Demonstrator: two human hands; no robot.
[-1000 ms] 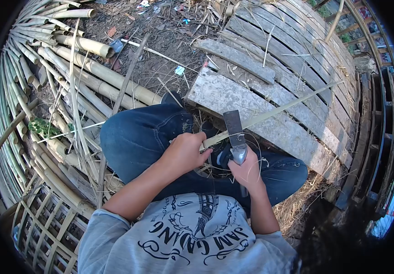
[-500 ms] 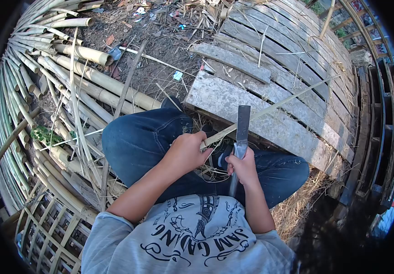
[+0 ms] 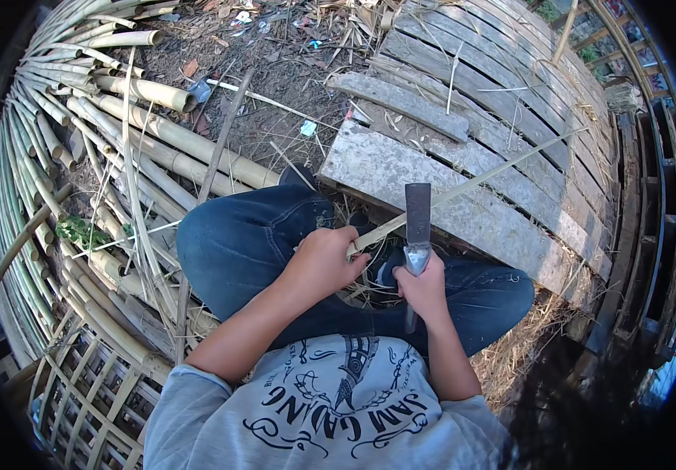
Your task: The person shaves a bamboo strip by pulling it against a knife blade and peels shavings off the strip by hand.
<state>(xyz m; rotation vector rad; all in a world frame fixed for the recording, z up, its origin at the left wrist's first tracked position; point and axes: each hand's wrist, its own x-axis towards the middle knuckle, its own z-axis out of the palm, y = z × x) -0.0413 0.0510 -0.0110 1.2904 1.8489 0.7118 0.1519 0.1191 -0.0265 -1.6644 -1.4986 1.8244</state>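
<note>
My left hand (image 3: pixel 324 260) is closed around the near end of a long, thin bamboo strip (image 3: pixel 479 182). The strip slants up to the right across the wooden slats. In my right hand (image 3: pixel 422 283) is a square-ended knife (image 3: pixel 418 213), gripped by its grey metal handle. Its dark blade points away from me and lies across the strip as seen from above; whether the two touch I cannot tell. Both hands are over my crossed legs, and thin shavings (image 3: pixel 369 291) lie between them.
A low slatted wooden platform (image 3: pixel 400 168) stands ahead, with a loose board (image 3: pixel 400 106) on it. Many bamboo poles (image 3: pixel 173 160) are piled at left. A woven bamboo basket (image 3: pixel 91 403) is at lower left. Stacked timber (image 3: pixel 627 204) stands at right.
The knife has turned a little in my right hand, and more of its blade's flat face shows. My left hand stays on the strip; the whole view has shifted slightly.
</note>
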